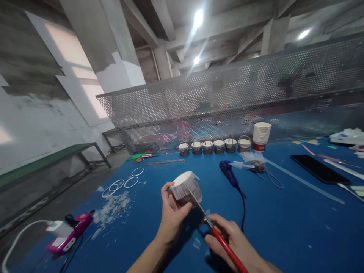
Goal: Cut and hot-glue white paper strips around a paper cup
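My left hand (173,212) is wrapped round a paper cup (184,186), tilted with its white open end up and to the left. Whitish strip material covers the cup's side, and a loose piece sticks out near the rim. In my right hand (227,237) is a pair of scissors (202,212) with a red handle. Its blades point up and left and lie against the cup's wrapped side; whether they are parted is hard to make out. Small translucent scraps (196,243) lie on the table below.
A blue hot glue gun (229,173) with a cord lies on the blue table (273,235). Behind stand several small wrapped cups (207,148) and a stack of paper cups (261,133). White rings (131,182), shavings (113,208), a pink power strip (71,233) and a phone (318,168) lie around.
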{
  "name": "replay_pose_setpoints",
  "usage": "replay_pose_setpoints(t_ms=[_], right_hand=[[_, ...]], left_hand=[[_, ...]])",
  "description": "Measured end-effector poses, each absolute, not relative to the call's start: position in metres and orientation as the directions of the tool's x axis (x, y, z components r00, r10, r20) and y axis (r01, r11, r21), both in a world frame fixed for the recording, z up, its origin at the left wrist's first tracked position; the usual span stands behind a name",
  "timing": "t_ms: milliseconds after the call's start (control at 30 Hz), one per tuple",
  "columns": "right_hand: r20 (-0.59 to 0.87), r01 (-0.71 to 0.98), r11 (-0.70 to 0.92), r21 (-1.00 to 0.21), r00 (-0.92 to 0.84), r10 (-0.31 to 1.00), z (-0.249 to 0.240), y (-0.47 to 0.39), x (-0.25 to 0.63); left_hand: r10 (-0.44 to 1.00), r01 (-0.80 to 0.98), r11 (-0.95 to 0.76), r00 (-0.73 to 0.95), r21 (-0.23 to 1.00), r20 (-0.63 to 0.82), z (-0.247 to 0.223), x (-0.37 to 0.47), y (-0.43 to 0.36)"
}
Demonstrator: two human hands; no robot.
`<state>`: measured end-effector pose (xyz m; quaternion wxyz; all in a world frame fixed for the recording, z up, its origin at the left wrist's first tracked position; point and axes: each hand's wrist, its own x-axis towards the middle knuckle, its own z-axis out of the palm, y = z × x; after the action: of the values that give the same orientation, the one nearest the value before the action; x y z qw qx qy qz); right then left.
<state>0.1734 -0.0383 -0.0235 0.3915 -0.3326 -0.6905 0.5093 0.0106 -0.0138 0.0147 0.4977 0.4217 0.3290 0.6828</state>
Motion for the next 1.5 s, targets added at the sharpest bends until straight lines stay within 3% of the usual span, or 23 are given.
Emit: replay_pose_setpoints(t_ms=[1500], right_hand=[[0.187, 0.079, 0.235, -0.969, -0.39, 0.901, -0.013, -0.039, 0.175]], left_hand=[[0.95, -0.364, -0.304, -0.187, 0.88, 0.251, 0.015, 0.015, -0.013]])
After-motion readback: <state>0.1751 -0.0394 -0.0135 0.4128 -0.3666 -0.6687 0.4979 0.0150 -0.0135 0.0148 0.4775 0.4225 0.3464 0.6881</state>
